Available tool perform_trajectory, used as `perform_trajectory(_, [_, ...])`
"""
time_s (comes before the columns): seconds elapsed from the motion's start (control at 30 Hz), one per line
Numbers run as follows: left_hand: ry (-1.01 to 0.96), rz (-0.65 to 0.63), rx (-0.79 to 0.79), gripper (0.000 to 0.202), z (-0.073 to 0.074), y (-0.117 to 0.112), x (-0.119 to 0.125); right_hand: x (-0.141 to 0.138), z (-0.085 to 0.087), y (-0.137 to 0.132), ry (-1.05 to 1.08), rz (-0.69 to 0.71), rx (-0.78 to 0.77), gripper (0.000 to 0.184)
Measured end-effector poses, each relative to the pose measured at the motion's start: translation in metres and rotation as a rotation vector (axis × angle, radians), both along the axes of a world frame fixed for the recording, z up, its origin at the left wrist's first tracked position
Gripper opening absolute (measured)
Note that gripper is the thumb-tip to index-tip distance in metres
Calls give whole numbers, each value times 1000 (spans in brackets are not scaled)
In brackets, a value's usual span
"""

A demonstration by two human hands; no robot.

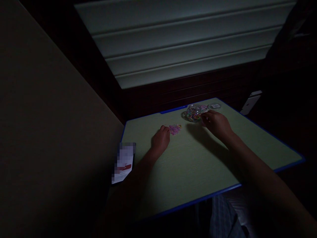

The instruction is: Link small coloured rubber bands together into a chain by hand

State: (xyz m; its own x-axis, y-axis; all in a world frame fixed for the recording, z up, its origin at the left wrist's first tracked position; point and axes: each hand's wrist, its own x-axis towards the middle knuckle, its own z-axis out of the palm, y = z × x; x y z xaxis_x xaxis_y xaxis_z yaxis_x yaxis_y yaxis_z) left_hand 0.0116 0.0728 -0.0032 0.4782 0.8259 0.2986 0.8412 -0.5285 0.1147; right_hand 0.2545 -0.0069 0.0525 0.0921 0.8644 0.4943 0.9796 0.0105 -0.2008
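A small pile of pink and purple loops (175,129), which look like little elastic bands, lies on the pale green tabletop (188,165). At its left edge rests my left hand (161,138), its fingers curled together; what they pinch, if anything, is too small to tell. Farther back stands a clear round jar (194,109) with multicoloured bands (192,116) in it. My right hand (218,124) is just right of the jar, raised over its shadow, thumb and fingers pinched together. I cannot make out what is between them.
Behind my right hand are more pink bands (204,107) and a clear round lid (214,106) with a white label. A phone or tablet with a lit screen (125,160) sits at the left edge. The table has a blue rim (198,200); a wall (61,115) rises at left.
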Motion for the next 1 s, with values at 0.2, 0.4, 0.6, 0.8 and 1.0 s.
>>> perform_trajectory(0.2, [-35, -18, 40, 28, 5, -7, 3, -7, -7, 4, -17, 121, 5, 28])
perform_trajectory(0.4, [64, -122, 80, 33, 7, -15, 5, -28, -21, 6, 130, 387, -10, 30])
perform_trajectory(0.6, [105, -247, 109, 33, 4, -19, 4, -40, -28, 4, 147, 510, -1, 29])
perform_trajectory(0.8, [159, -296, 149, 34, 0, -18, 3, -41, -25, 3, 35, 557, -45, 26])
perform_trajectory(1.0, [155, -302, 138, 33, 2, -19, 5, -40, -25, 3, -62, 514, -40, 26])
